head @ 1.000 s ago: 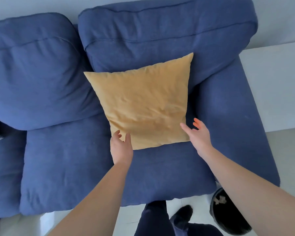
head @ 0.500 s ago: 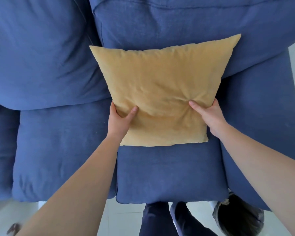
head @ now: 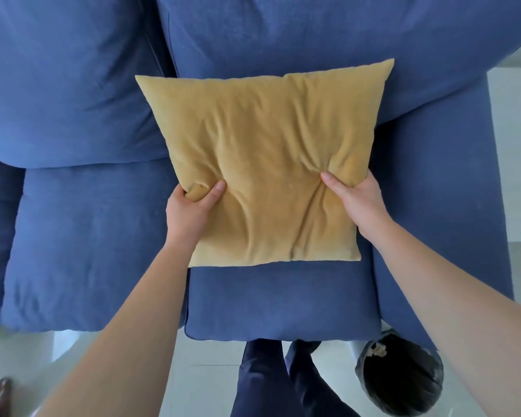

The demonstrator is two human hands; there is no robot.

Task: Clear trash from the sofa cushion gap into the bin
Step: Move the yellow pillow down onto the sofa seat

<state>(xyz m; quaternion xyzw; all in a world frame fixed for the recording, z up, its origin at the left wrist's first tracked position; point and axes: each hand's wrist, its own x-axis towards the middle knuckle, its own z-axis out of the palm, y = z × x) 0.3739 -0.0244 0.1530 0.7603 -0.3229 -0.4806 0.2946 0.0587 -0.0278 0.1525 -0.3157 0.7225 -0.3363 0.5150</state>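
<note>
Left hand: my thumb lies on top of the pillow and the other fingers are tucked under its left edge, pinched shut on the fabric.
Right hand: same hold on the right edge, thumb on top, closed on the pillow; creases run out from both thumbs.
Pillow, place: it sits on the right seat of the sofa, its far edge leaning against the back cushion.
Pillow, handling: I judge it light and very soft, since it dents deeply where I squeeze. It will sag between my hands, so a hold on both side edges suits it better than one corner. The cloth looks matte and not slippery.
Pillow, direction: nearly square, so no real long axis. Its edges run close to square with the seat, turned slightly so that the far right corner sits highest in view.
Gap: the seam between the two seats runs toward me, just beside my left hand, and the pillow's left edge covers part of it. I see no trash in it from here.
Bin: on the floor at my right, by the sofa's front corner, dark liner, a pale scrap at its rim.
Step, my guess: lift the pillow clear to uncover the gap.
</note>
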